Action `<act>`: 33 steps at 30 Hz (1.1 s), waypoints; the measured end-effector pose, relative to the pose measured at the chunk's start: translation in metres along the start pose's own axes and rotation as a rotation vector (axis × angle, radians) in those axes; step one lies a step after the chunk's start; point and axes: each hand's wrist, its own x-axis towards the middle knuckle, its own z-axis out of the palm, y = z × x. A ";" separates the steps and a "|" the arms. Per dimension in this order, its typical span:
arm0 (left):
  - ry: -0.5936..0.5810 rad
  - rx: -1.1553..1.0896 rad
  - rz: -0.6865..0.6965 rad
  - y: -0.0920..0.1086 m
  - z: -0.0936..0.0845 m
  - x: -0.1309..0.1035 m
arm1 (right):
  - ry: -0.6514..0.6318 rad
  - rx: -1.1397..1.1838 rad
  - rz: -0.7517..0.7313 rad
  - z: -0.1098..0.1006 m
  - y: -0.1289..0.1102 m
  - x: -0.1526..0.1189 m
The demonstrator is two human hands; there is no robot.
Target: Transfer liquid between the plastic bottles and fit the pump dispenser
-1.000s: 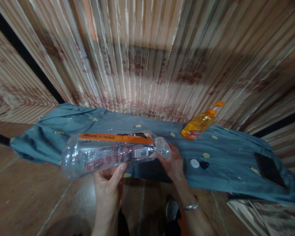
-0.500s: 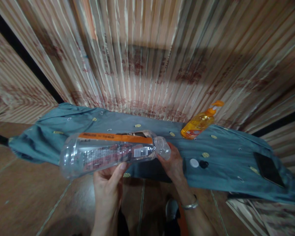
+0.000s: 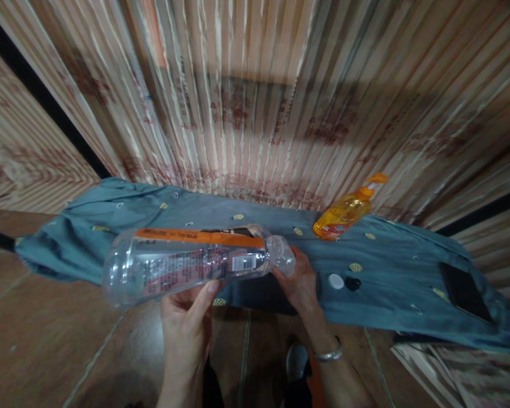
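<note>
A large clear plastic bottle [image 3: 187, 263] with an orange-banded label and a barcode lies sideways in the air above the cloth, its base to the left. My left hand [image 3: 191, 317] holds its body from below, thumb on the near side. Around the clear cap [image 3: 281, 255] at the right end, my right hand [image 3: 296, 282] has its fingers closed; some of them are hidden behind it. The bottle looks empty. A silver bracelet [image 3: 329, 352] circles my right wrist.
On the teal patterned cloth [image 3: 276, 226], a pump bottle of orange liquid [image 3: 342, 216] stands at the back right. Nearer lie a white round cap [image 3: 335, 281] and a small black object [image 3: 352, 283]. A dark flat device [image 3: 464, 292] rests farther right. A striped curtain [image 3: 255, 113] hangs behind.
</note>
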 end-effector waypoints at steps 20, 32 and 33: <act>0.035 -0.013 0.013 -0.003 -0.001 0.001 | 0.024 0.009 -0.038 0.001 0.001 -0.001; -0.004 -0.022 0.011 -0.004 -0.006 0.003 | 0.013 -0.004 -0.013 0.001 0.001 -0.001; 0.004 -0.026 0.011 -0.003 -0.005 0.002 | 0.015 -0.003 -0.020 0.001 0.001 -0.001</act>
